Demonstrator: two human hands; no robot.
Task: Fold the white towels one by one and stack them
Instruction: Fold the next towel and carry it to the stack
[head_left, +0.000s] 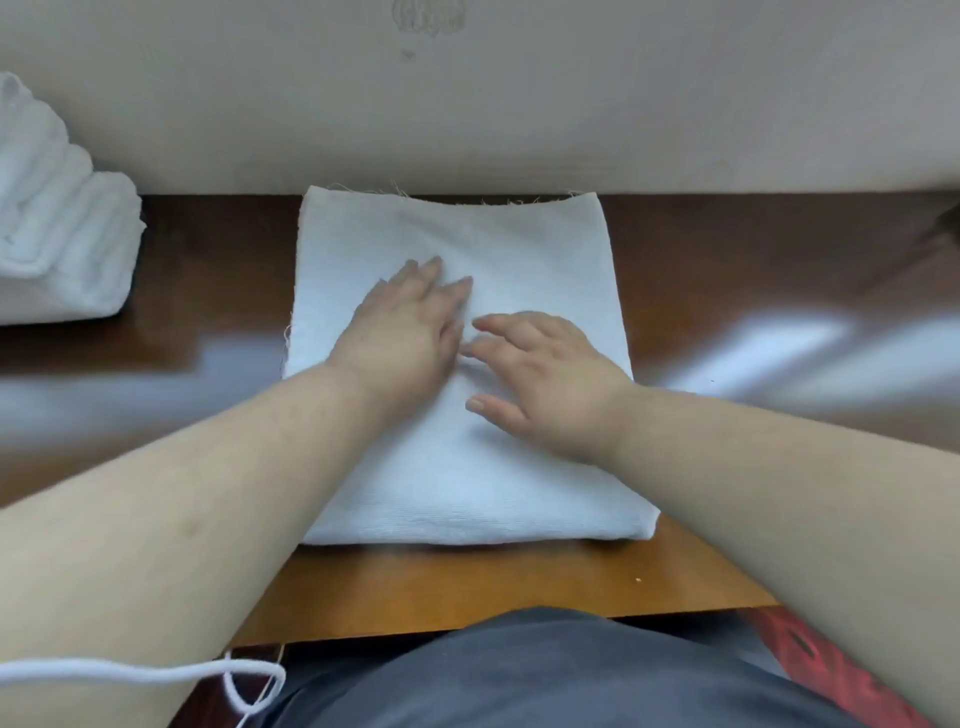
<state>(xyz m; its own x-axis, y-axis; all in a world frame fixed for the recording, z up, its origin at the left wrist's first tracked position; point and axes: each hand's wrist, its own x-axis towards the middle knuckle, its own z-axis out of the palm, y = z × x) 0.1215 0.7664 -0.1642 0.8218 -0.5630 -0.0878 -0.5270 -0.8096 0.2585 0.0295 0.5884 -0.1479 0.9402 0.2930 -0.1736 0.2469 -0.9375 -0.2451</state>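
A white towel (540, 249), folded into a thick square, lies flat on the brown wooden table (727, 270), its far edge at the wall. My left hand (410, 327) presses flat on the towel's middle with straight fingers pointing away from me. My right hand (540, 374) lies palm down just to its right, fingers spread and pointing left, fingertips almost touching the left hand. A stack of folded white towels (57, 234) stands at the table's far left.
A beige wall (519, 104) runs right behind the table. The table's near edge (467, 623) is in front of my dark-clothed lap. A white cord (156, 675) hangs at lower left. Something red (841, 670) shows at lower right.
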